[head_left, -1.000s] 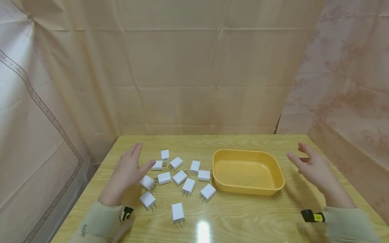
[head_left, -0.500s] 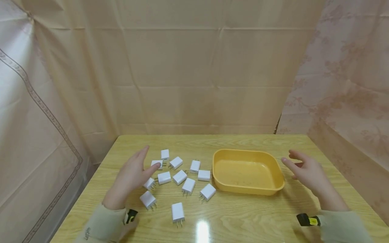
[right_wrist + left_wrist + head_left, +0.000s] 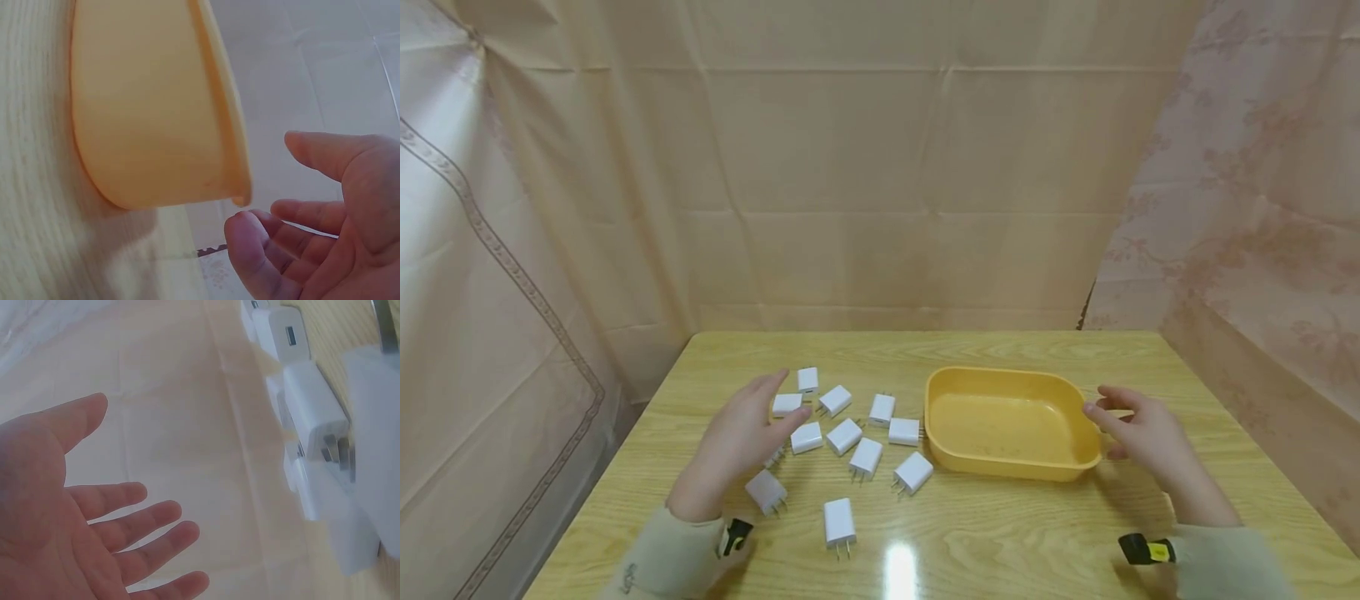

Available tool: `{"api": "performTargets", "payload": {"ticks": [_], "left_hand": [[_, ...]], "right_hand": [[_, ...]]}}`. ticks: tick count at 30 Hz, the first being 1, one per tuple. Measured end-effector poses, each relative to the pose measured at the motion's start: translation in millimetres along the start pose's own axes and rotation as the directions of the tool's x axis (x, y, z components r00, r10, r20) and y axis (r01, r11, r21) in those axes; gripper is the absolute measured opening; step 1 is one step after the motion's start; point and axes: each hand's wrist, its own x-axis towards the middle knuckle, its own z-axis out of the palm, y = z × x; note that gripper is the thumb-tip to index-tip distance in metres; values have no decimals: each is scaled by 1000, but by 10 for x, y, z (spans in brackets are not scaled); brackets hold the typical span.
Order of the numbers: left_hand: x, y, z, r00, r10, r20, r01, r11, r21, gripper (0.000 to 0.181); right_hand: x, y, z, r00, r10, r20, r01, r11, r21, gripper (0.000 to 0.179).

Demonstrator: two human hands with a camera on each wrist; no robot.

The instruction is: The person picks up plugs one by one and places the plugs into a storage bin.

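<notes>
Several white USB charger plugs with metal prongs lie scattered over the left and middle of the table. My left hand is held above the leftmost ones and partly covers one of them. In the left wrist view its fingers are spread and the palm holds nothing; chargers show on the right. A yellow plastic tray sits right of the chargers. Beside its right end is my right hand, thumb overlapping the rim in the head view. The right wrist view shows a gap between that hand and the tray wall.
The wood-grain table reaches back to a beige cloth curtain. Patterned cloth hangs on the right side, and pale cloth on the left. One charger lies apart near the front.
Both hands have moved inward: the left to the right and slightly down over the chargers, the right leftward to the tray's edge. Chargers and tray have stayed in place.
</notes>
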Motion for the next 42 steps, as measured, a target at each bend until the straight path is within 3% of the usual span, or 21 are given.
{"api": "performTargets", "payload": {"ticks": [11, 20, 32, 42], "left_hand": [[6, 55, 58, 999, 34, -21, -34, 999, -19, 82], [3, 70, 77, 998, 49, -35, -49, 999, 2, 71], [-25, 32, 59, 1000, 10, -5, -10, 1000, 7, 80], [-60, -84, 78, 999, -29, 29, 27, 997, 67, 68]], "right_hand": [[18, 52, 78, 998, 57, 24, -57, 998, 14, 72], [25, 98, 94, 996, 76, 50, -76, 997, 8, 68], [19, 145, 125, 998, 55, 41, -55, 998, -5, 62], [11, 149, 134, 997, 66, 45, -65, 998, -5, 60]]}}
